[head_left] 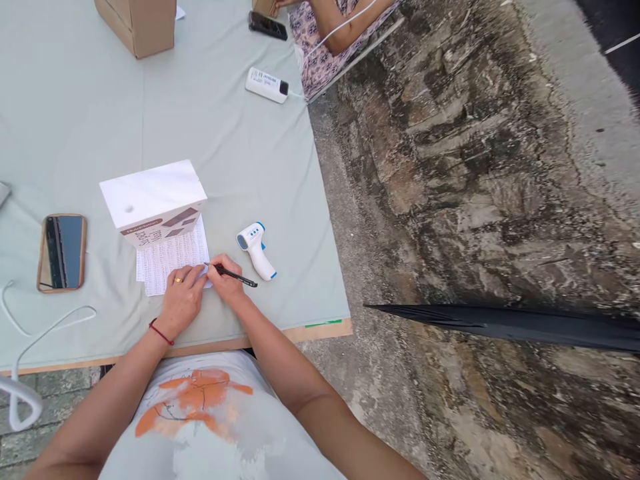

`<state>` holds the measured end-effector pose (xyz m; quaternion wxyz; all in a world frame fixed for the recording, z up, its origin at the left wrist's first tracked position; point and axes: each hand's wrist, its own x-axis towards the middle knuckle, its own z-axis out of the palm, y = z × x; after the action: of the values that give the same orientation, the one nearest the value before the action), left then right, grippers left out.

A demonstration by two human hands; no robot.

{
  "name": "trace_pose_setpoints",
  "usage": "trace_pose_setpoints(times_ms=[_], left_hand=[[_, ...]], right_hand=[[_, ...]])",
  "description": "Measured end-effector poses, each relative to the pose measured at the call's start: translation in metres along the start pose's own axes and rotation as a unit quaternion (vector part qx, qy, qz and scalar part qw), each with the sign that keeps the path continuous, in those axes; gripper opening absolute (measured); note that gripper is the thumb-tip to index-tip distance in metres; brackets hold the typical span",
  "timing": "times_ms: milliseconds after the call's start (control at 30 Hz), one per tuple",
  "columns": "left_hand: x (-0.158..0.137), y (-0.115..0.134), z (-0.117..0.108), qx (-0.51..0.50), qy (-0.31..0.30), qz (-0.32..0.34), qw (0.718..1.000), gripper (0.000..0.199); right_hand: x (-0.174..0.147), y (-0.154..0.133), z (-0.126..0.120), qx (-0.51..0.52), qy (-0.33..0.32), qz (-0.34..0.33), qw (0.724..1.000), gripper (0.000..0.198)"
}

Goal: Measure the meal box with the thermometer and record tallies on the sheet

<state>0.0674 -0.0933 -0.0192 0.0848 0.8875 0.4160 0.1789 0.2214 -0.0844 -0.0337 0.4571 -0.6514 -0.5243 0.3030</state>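
A black pen [236, 275] is gripped in my right hand [226, 279], its tip near the right side of a sheet of paper [163, 273] covered in small writing. My left hand [184, 297], wearing a ring, lies with fingers stretched over the lower part of that sheet. A second sheet peeks out beneath it on the left. The white box [157, 193] with brown print stands at the top of the papers and hides their upper part. Just right of my right hand lies a white and blue infrared thermometer [257, 250].
A phone in a brown case [62, 253] and a white cable [55, 327] lie to the left. Farther back are a cardboard box [147, 27], a white device [267, 85] and a black phone [268, 25]. Another person's arm [337, 27] rests at the far table edge.
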Motion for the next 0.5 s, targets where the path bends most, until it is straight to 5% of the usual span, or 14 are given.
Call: trace_pose_setpoints(times_ms=[500], left_hand=[[0.0, 0.0002, -0.0007, 0.003, -0.002, -0.002, 1.0, 0.038]], right_hand=[[-0.0004, 0.0023, 0.0003, -0.003, 0.005, 0.001, 1.0, 0.008]])
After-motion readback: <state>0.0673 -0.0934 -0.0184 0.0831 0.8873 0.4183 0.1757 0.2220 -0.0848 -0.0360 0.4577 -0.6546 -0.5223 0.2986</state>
